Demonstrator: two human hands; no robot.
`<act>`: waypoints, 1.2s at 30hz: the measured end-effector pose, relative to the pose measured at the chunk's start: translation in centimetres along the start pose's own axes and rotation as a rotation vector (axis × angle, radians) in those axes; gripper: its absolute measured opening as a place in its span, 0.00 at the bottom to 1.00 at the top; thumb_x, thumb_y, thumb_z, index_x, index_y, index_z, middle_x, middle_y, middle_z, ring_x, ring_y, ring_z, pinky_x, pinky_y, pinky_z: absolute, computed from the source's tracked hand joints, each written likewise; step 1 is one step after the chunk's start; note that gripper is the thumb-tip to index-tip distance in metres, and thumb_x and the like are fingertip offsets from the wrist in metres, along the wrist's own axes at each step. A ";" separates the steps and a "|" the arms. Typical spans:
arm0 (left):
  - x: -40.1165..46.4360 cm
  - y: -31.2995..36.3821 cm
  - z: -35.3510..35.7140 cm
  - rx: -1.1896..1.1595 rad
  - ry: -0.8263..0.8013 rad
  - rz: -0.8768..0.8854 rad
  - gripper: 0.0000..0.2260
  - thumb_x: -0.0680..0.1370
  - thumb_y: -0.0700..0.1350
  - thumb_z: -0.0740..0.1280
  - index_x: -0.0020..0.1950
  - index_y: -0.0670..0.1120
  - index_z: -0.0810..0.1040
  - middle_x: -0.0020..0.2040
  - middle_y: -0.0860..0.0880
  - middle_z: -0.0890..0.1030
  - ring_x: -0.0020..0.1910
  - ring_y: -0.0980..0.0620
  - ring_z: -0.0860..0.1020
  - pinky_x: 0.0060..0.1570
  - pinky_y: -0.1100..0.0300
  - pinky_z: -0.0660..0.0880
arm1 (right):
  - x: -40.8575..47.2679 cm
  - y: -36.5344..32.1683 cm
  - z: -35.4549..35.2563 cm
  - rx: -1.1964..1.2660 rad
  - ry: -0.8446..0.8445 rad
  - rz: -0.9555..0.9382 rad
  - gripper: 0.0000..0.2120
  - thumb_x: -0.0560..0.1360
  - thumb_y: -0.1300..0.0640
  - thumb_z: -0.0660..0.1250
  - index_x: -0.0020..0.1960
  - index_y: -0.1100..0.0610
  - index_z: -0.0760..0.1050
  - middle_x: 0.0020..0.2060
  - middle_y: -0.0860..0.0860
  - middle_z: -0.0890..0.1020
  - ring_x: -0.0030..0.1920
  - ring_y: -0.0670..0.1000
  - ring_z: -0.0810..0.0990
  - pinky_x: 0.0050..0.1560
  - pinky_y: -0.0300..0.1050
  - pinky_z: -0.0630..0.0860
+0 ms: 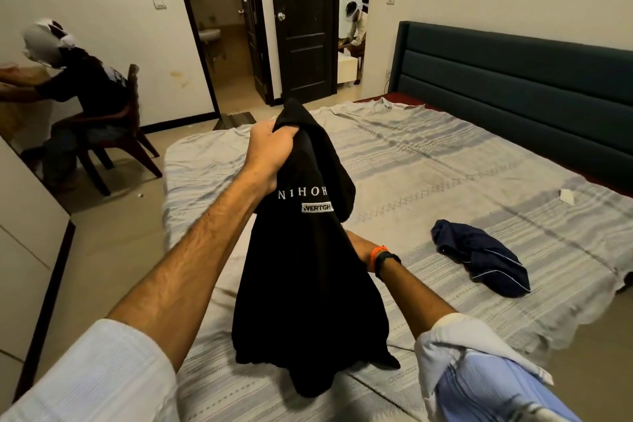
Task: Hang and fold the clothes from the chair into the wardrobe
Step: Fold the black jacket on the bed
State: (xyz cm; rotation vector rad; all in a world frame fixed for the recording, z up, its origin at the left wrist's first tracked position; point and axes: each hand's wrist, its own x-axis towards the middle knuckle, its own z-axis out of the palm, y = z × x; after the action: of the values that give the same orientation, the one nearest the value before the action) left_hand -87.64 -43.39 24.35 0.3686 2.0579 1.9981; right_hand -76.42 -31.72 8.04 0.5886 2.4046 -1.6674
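Black shirt [308, 267] hangs from the raised left hand [270, 151], fingers clamped; right hand [359, 245] mostly hidden.

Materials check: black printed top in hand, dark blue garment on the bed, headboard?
Black printed top: soft matte knit, probably cotton; drapes limp. Dark blue garment: thinner cloth with a slight sheen, possibly synthetic; white piping, crumpled. Dark teal headboard: padded upholstery in horizontal channels, fabric or leatherette, can't tell.

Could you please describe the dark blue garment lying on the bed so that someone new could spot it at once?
Start at the wide bed with the pale striped cover. On its right side, clear of the black printed T-shirt, lies a crumpled navy blue garment. Thin white piping along its edges sets it apart, and no hand touches it.
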 end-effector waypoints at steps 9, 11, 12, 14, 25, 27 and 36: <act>1.8 -2.1 -4.3 0.102 0.064 -0.042 0.04 0.76 0.42 0.67 0.44 0.47 0.81 0.43 0.44 0.84 0.46 0.46 0.83 0.44 0.54 0.81 | 2.6 -0.2 -3.2 0.290 0.448 -0.149 0.15 0.76 0.50 0.71 0.38 0.60 0.79 0.35 0.54 0.78 0.38 0.51 0.74 0.40 0.52 0.70; 2.6 -3.2 -5.7 0.203 0.088 -0.081 0.02 0.74 0.44 0.70 0.45 0.47 0.81 0.45 0.43 0.84 0.47 0.45 0.83 0.48 0.49 0.82 | 1.9 -0.9 -4.1 0.448 0.532 -0.192 0.10 0.78 0.56 0.68 0.39 0.59 0.77 0.36 0.54 0.77 0.39 0.51 0.72 0.40 0.48 0.67; 3.0 -3.7 -6.1 0.260 0.090 -0.099 0.04 0.72 0.45 0.72 0.45 0.46 0.81 0.45 0.43 0.84 0.47 0.44 0.83 0.50 0.46 0.82 | 1.7 -1.3 -4.4 0.494 0.556 -0.213 0.09 0.79 0.59 0.67 0.41 0.60 0.78 0.38 0.54 0.78 0.41 0.51 0.74 0.41 0.46 0.69; 3.4 -4.3 -6.5 0.409 0.032 -0.133 0.10 0.70 0.46 0.75 0.48 0.45 0.80 0.47 0.42 0.84 0.45 0.44 0.84 0.50 0.45 0.82 | 1.6 -2.2 -5.0 0.569 0.576 -0.261 0.06 0.80 0.63 0.64 0.49 0.62 0.80 0.43 0.56 0.81 0.45 0.52 0.77 0.47 0.46 0.74; 2.0 -5.8 -1.9 1.054 -0.640 0.335 0.35 0.70 0.47 0.78 0.73 0.48 0.67 0.70 0.46 0.71 0.70 0.47 0.69 0.69 0.54 0.66 | -0.1 -8.3 -7.2 0.326 0.286 -0.494 0.16 0.79 0.74 0.55 0.61 0.61 0.74 0.52 0.52 0.80 0.52 0.46 0.80 0.56 0.33 0.75; 2.0 -6.6 -1.3 1.014 -0.629 0.308 0.13 0.76 0.50 0.72 0.56 0.47 0.74 0.54 0.47 0.79 0.56 0.46 0.77 0.55 0.55 0.73 | 0.0 -8.9 -7.2 0.271 0.295 -0.489 0.16 0.79 0.74 0.55 0.62 0.64 0.73 0.50 0.51 0.79 0.50 0.43 0.79 0.52 0.30 0.75; 2.1 -6.8 0.5 0.688 -0.098 0.167 0.17 0.83 0.51 0.59 0.37 0.44 0.69 0.37 0.45 0.74 0.38 0.45 0.74 0.38 0.57 0.67 | 1.2 -7.1 -5.4 -0.201 0.762 -0.454 0.17 0.77 0.43 0.68 0.54 0.56 0.76 0.49 0.51 0.82 0.49 0.51 0.80 0.50 0.46 0.77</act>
State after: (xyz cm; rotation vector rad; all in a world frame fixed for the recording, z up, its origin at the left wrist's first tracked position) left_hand -89.49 -42.37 17.49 0.7637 2.6646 1.2427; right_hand -79.88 -28.55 15.75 0.7978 3.4183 -1.4819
